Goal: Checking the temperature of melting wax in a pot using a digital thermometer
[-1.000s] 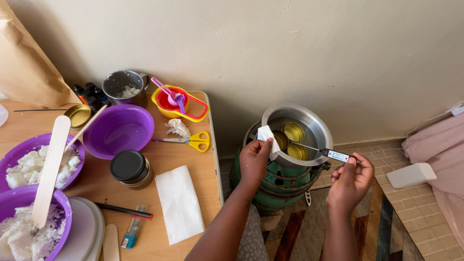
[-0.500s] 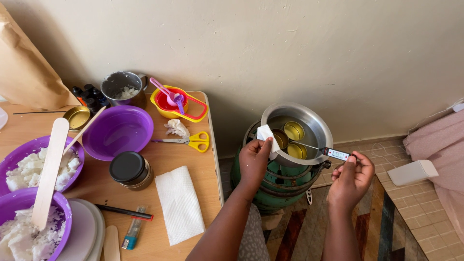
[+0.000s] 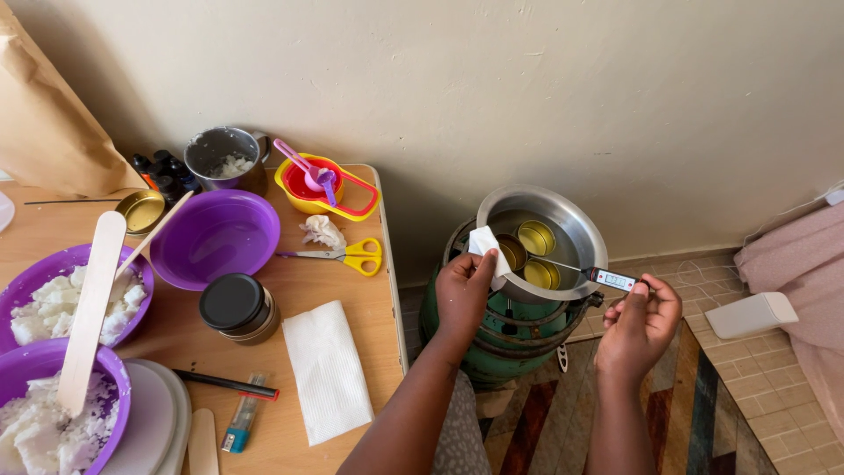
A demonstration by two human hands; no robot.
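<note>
Head view: left hand [image 3: 462,295] pinches a white tissue [image 3: 486,242] on the pot [image 3: 580,230] rim; right hand [image 3: 640,323] grips a thermometer [image 3: 607,280] dipping inside.

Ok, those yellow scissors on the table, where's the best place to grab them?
Take the scissors by the yellow handle loops, coming from the table's right edge. They lie flat with the loops toward that edge and the blades pointing left at the purple bowl, so the handles keep fingers off the blades. The crumpled tissue sits just behind them.
</note>
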